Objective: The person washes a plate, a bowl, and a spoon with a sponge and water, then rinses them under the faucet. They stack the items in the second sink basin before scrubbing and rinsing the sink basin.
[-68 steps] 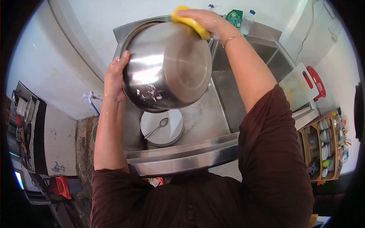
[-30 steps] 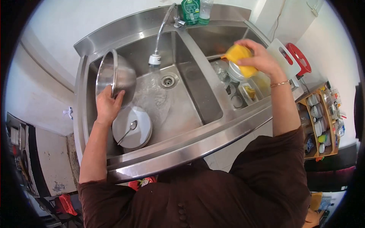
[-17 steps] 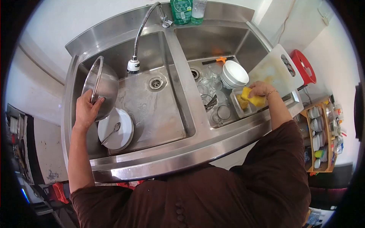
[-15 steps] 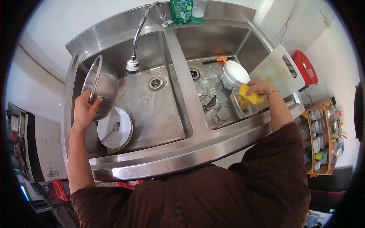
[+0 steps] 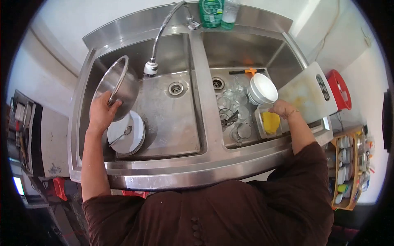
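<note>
My left hand grips the rim of a steel mixing bowl, which stands tilted on its edge at the left side of the left sink basin. Just below it lies a stack of white plates with a spoon on top. My right hand hovers over a small clear container at the front right of the right basin. A yellow sponge lies in that container, just under my fingers and out of my grip.
A flexible faucet head hangs over the left basin. Glasses and stacked white bowls fill the right basin. A white cutting board and a red one lean at right. Soap bottles stand behind.
My right hand carried the yellow sponge from the bowl over to the right basin and set it in the clear container. My left hand lowered the bowl into the left basin.
</note>
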`<state>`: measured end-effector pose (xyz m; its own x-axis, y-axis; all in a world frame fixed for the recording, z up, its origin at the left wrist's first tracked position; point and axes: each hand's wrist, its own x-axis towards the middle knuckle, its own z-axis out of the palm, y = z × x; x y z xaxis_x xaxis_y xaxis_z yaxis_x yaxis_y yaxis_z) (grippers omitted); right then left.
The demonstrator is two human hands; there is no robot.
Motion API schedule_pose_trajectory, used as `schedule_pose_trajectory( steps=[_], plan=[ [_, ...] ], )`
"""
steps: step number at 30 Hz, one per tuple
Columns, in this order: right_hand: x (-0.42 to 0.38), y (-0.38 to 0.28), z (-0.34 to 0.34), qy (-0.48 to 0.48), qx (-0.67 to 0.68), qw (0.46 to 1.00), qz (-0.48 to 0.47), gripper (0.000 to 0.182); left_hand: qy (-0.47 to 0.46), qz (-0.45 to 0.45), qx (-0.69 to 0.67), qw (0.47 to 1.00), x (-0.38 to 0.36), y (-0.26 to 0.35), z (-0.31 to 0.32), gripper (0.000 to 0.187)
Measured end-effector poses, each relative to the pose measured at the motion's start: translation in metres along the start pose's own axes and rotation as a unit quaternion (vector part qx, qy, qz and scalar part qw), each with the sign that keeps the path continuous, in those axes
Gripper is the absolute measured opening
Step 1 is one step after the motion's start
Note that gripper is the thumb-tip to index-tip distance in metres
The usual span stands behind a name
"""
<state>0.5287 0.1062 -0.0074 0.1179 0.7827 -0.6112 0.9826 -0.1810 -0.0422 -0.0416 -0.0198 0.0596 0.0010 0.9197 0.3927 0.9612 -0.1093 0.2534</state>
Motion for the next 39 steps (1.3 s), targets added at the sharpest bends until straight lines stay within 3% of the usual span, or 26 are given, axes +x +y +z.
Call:
schedule_pose_trajectory(
  steps=[2,4,8,9,11,15,17,19,23,25,26,28,29,31,32,34,35,39],
  plan=[
    [0.007,-0.010,-0.004,0.054,-0.047,0.989,-0.132,0.039,-0.001,-0.019,-0.002,1.000,0.000,-0.001,0.004,0.027],
    [-0.045,-0.058,-0.030,0.053,0.064,0.982,-0.172,0.038,-0.001,-0.032,0.002,0.999,-0.003,-0.010,0.007,0.027],
    [-0.123,-0.139,-0.045,-0.047,0.245,0.892,-0.376,0.027,0.002,-0.058,0.004,0.998,-0.008,-0.019,0.009,0.026],
    [-0.136,-0.161,-0.045,-0.054,0.239,0.890,-0.384,0.027,-0.006,-0.057,0.015,0.998,-0.008,-0.019,0.008,0.025],
    [-0.159,-0.201,-0.039,-0.088,0.153,0.823,-0.540,0.028,-0.011,-0.061,0.028,0.998,-0.009,-0.018,0.007,0.025],
    [-0.133,-0.293,0.005,-0.090,-0.062,0.806,-0.581,0.036,0.026,-0.037,0.013,0.999,-0.012,-0.017,0.005,0.024],
    [-0.116,-0.341,0.031,-0.144,-0.122,0.833,-0.520,0.041,0.025,-0.043,0.019,0.999,-0.011,-0.017,0.003,0.024],
    [-0.083,-0.381,0.067,-0.232,-0.037,0.879,-0.415,0.042,0.052,-0.031,0.007,0.998,-0.012,-0.023,0.009,0.024],
    [-0.044,-0.446,0.135,-0.173,-0.063,0.909,-0.374,0.037,0.085,-0.020,-0.006,0.996,-0.012,-0.035,0.011,0.022],
    [-0.045,-0.464,0.168,0.028,-0.091,0.829,-0.552,0.030,0.096,-0.020,-0.021,0.995,-0.011,-0.038,0.011,0.022],
    [-0.049,-0.473,0.182,0.025,-0.093,0.827,-0.554,0.030,0.095,-0.025,-0.019,0.995,-0.011,-0.039,0.011,0.022],
    [-0.061,-0.490,0.205,0.042,-0.128,0.755,-0.641,0.029,0.107,-0.019,-0.032,0.994,-0.007,-0.041,0.012,0.022],
    [-0.065,-0.500,0.215,0.040,-0.129,0.754,-0.642,0.029,0.096,-0.031,-0.038,0.994,-0.006,-0.041,0.011,0.022],
    [-0.061,-0.517,0.240,0.026,0.031,0.691,-0.722,0.034,0.088,-0.038,-0.046,0.994,-0.004,-0.038,0.010,0.020],
    [-0.053,-0.525,0.257,0.027,0.031,0.689,-0.724,0.034,0.081,-0.043,-0.053,0.994,-0.002,-0.038,0.010,0.018],
    [-0.016,-0.539,0.316,0.118,-0.019,0.676,-0.727,0.038,0.075,-0.042,-0.065,0.994,-0.002,-0.036,0.006,0.018],
    [0.002,-0.546,0.344,0.151,0.035,0.670,-0.726,0.039,0.069,-0.043,-0.078,0.994,-0.002,-0.035,0.005,0.018],
    [-0.039,-0.519,0.298,0.049,0.069,0.693,-0.716,0.040,0.053,-0.039,-0.113,0.991,-0.004,-0.033,0.005,0.018]
  ],
)
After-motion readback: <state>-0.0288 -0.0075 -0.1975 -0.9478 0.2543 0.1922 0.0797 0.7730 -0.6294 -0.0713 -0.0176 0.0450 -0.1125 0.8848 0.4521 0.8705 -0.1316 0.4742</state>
